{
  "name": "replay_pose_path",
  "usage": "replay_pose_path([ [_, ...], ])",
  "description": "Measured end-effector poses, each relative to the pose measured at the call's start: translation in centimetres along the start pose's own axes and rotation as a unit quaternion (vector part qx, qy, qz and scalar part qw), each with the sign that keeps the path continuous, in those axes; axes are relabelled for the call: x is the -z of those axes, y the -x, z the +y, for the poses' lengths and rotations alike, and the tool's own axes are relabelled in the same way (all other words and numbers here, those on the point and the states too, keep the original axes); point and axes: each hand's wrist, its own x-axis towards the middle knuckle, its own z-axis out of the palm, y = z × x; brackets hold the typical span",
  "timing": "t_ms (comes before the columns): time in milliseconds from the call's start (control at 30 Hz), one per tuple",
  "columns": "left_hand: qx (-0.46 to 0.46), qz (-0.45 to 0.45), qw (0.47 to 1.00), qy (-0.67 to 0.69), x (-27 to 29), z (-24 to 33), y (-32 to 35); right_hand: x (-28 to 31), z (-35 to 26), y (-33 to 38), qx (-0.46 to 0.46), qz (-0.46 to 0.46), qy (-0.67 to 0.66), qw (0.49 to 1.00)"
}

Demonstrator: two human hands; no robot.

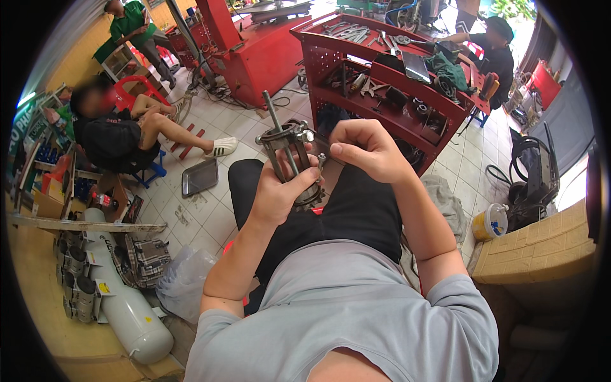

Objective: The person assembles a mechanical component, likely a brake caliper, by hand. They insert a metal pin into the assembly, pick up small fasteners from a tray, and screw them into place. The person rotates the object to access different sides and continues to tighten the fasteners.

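While we sit, left hand: our left hand (278,196) wraps round a dark metal cage-shaped tool (301,159), thumb across its bars.
Tool: held tilted above our lap, between our black-trousered thighs (372,207), its long grey metal rod (273,109) rising through the ring-shaped top.
Right hand: our right hand (372,153) hovers just beside the tool, fingers curled, thumb near the index finger; we cannot tell whether anything is pinched there.
Trolley: ahead of us, a red perforated metal trolley (439,121) bears silver metal wrenches (361,33) on top.
Floor: left of our knees, a grey rectangular metal tray (199,178) lies on white square tiles (172,204).
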Motion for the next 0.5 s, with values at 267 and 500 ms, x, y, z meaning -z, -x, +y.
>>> replay_pose_path([
  [267,0.023,0.015,0.999,-0.035,0.07,-0.12,0.02,-1.00,-1.24,0.07,-0.017,-0.007,0.087,0.996],
  [500,0.051,0.020,0.997,0.060,0.47,-0.42,-0.22,-1.08,-1.16,-0.02,0.005,0.084,0.012,0.996],
])
